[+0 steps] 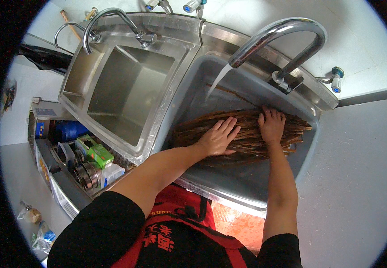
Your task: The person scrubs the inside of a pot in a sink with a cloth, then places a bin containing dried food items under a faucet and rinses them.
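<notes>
A thick bundle of long brown strips [247, 134], of a material I cannot make out, lies in a grey plastic tub [309, 157]. My left hand [221, 135] rests palm down on the bundle's middle, its fingers spread. Farther right, my right hand [272, 125] lies over the strips near their cut ends, fingertips at the far side; it does not visibly close around any. One thin strip [235, 93] sticks out towards the back. Water [217, 80] runs from the curved chrome faucet [280, 26] into the tub's far left part.
On the left is a stainless steel sink [131, 97] with a second curved faucet [113, 13]. Below it, an open drawer [89, 192] holds metal containers, a green box [101, 154] and a clear plastic container [113, 174]. A grey panel [354, 160] borders the tub's right side.
</notes>
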Available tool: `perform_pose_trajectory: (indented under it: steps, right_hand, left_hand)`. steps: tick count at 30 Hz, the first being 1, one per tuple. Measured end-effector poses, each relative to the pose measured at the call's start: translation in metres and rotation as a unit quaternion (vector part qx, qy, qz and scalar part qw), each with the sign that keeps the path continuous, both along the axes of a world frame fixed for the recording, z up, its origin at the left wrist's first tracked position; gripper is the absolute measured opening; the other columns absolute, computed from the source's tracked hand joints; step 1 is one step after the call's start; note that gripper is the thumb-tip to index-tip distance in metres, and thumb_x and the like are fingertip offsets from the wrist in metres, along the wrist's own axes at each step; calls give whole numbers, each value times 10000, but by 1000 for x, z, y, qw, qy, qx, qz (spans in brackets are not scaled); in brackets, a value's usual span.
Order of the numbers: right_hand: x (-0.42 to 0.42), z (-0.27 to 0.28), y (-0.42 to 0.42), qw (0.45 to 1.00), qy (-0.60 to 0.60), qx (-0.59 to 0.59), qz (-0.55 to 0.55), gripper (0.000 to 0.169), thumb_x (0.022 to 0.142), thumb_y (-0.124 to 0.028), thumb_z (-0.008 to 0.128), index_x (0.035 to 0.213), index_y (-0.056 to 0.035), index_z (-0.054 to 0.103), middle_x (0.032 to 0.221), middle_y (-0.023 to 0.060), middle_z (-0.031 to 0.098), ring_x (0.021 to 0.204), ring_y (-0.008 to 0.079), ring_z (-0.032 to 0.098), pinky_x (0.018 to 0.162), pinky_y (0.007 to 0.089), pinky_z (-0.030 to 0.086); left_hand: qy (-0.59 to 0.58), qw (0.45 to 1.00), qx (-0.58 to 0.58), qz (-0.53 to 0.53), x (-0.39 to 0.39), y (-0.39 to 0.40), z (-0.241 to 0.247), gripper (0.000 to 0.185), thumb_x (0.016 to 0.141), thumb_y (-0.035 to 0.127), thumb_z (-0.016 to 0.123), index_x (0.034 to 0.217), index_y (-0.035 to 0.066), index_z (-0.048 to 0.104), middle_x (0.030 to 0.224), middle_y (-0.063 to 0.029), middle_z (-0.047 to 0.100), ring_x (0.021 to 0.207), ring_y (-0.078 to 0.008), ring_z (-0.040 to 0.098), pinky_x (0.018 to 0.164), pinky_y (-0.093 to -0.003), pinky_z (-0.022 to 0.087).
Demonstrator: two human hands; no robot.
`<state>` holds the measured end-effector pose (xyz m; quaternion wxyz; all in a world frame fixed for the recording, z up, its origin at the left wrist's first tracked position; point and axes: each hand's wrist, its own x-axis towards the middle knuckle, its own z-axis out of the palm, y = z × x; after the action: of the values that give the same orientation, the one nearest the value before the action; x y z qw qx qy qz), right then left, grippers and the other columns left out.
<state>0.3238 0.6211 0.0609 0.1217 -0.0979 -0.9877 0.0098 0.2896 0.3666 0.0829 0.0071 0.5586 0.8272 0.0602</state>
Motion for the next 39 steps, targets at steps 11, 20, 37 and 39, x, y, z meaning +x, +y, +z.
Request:
perform_pose_trajectory:
  steps: [11,20,37,39]
  right_hand:
    - [0,-4,1,1000,15,13,2,371,935,-342,495,1228,-139,599,1090,117,603,1052,305,547,1009,474,351]
    - [0,3,-1,999,-17,-43,-8,381,943,-366,468,1221,-142,601,1144,126,604,1111,313,536,1034,486,332]
    - [1,4,-3,999,-8,-41,-8,360,940,-344,484,1207,-138,610,1150,114,601,1102,308,534,1028,475,333]
    - [1,4,-2,999,-17,-49,-12,364,936,-342,488,1215,-140,605,1154,114,599,1103,307,534,1032,474,328]
  left_hand:
    - [-8,1000,-11,-2,-1,1,0,861,848,646,492,1419,9,389,1489,-272,302,1392,-388,282,1124,-479,234]
    - [-11,1000,-12,3,0,1,1,885,834,649,511,1431,12,366,1486,-268,309,1396,-382,281,1122,-474,239]
    - [2,1000,-18,0,0,1,2,888,838,656,503,1430,7,367,1481,-265,317,1389,-382,286,1120,-477,245]
    - [-2,1000,-16,1,0,1,2,884,840,653,502,1429,8,367,1483,-267,314,1390,-383,283,1120,-477,245]
